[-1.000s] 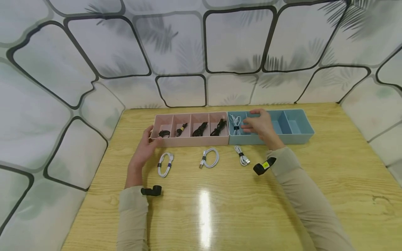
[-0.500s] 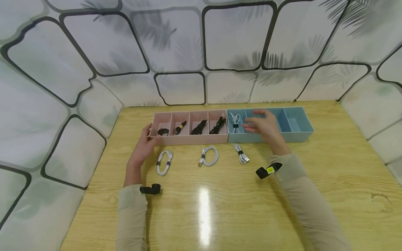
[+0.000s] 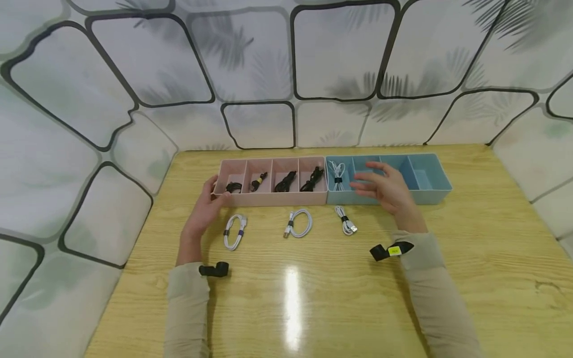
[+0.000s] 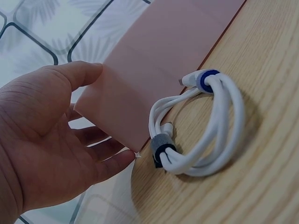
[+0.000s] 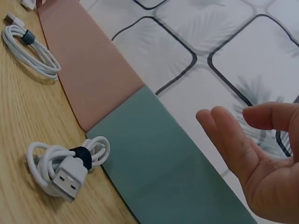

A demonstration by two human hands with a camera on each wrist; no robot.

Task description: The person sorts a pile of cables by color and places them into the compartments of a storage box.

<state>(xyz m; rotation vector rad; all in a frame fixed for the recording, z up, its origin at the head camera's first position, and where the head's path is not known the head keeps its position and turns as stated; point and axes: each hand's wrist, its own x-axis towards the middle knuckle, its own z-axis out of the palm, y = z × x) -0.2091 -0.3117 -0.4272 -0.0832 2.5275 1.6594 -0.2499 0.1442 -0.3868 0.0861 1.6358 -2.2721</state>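
Cable bundle (image 3: pixel 338 180), white and strapped, is lying in the leftmost compartment of the blue box (image 3: pixel 431 197), just left of the right hand (image 3: pixel 387 191), which is hovering over that box with loose fingers, holding nothing. A low leftward sweep could be snagging the bundle's loops. Left hand (image 3: pixel 207 204) is gripping the left end of the pink box (image 3: pixel 277 199); uneven pressure could be skewing both boxes into the near cable loop (image 4: pixel 222 121).

Pink divided box (image 3: pixel 275 200) holding black cables (image 3: pixel 285 183), abutting blue divided box (image 3: pixel 425 198) holding white cable (image 3: pixel 338 172).
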